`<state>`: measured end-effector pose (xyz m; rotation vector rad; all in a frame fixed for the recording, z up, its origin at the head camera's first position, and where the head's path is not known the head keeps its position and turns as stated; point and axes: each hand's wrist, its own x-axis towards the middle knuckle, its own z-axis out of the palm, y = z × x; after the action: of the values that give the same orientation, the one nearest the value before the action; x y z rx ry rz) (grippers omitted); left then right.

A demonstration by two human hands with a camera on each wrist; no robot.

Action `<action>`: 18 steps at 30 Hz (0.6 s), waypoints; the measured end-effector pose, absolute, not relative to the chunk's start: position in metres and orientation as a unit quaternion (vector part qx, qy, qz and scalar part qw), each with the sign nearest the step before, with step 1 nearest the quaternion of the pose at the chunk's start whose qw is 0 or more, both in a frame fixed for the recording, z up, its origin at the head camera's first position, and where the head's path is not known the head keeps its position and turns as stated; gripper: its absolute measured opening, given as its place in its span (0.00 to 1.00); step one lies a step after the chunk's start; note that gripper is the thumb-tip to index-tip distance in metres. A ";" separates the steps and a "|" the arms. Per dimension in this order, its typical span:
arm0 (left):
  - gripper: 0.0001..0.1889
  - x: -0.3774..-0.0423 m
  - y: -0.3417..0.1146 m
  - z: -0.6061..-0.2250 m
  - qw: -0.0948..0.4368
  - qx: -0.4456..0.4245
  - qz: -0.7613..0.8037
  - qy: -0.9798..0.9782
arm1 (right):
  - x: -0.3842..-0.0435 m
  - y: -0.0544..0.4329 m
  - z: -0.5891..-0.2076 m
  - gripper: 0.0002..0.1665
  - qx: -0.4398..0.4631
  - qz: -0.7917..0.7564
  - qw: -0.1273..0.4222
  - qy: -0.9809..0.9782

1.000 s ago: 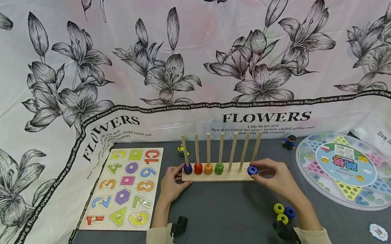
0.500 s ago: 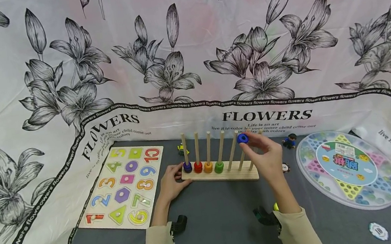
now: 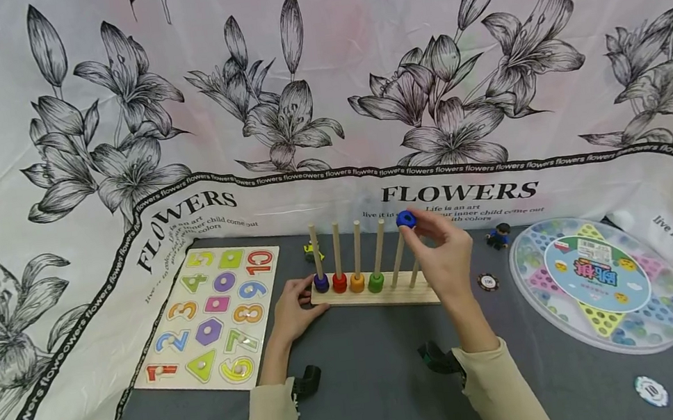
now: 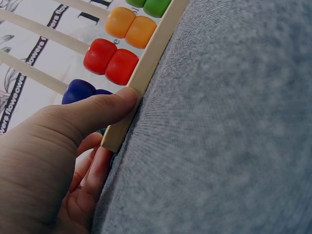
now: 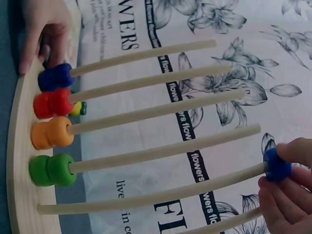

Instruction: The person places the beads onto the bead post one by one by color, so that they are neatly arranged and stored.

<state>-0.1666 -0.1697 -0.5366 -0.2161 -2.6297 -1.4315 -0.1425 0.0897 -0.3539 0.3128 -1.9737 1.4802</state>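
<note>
A wooden peg rack (image 3: pixel 378 294) stands near the back of the table with a row of upright pegs. Its first four pegs from the left carry beads: dark blue (image 5: pixel 55 77), red (image 5: pixel 51 102), orange (image 5: pixel 51 132) and green (image 5: pixel 52 169), two deep each. My left hand (image 3: pixel 291 312) grips the left end of the base, thumb on top near the dark blue beads. Between thumb and fingers, my right hand (image 3: pixel 444 253) pinches a blue bead (image 5: pixel 277 164) at the top of the fifth peg (image 5: pixel 161 191). That peg's tip meets the bead's near face in the right wrist view.
A number-and-shape puzzle board (image 3: pixel 208 320) lies left. At the right is a round game board (image 3: pixel 601 286), with a dark chip (image 3: pixel 487 282) and a pale chip (image 3: pixel 651 391) nearby. Small toy figures, one yellow (image 3: pixel 311 251) and one blue (image 3: pixel 498 236), stand behind the rack.
My right hand has lifted the blue bead from the rack's right end, moving it up and left to the fifth peg's tip. My left hand has stayed on the rack.
</note>
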 end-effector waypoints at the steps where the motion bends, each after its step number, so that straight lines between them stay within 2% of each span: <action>1: 0.35 -0.166 -0.170 -0.537 0.068 -0.072 -0.476 -0.874 | -0.145 0.089 -0.358 0.17 0.114 0.557 0.322 -0.757; 6: 0.35 -0.166 -0.170 -0.537 0.067 -0.069 -0.479 -0.873 | -0.156 0.091 -0.380 0.17 0.098 0.538 0.323 -0.772; 13: 0.35 -0.169 -0.170 -0.533 0.060 -0.063 -0.481 -0.873 | -0.158 0.089 -0.385 0.16 0.088 0.524 0.342 -0.775; 18: 0.35 -0.168 -0.169 -0.533 0.059 -0.063 -0.476 -0.875 | -0.155 0.086 -0.392 0.14 0.063 0.515 0.321 -0.792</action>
<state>-0.1683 -0.1689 -0.5329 -0.1904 -2.6513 -1.4417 -0.1552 0.0863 -0.3924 0.1648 -2.0814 1.3534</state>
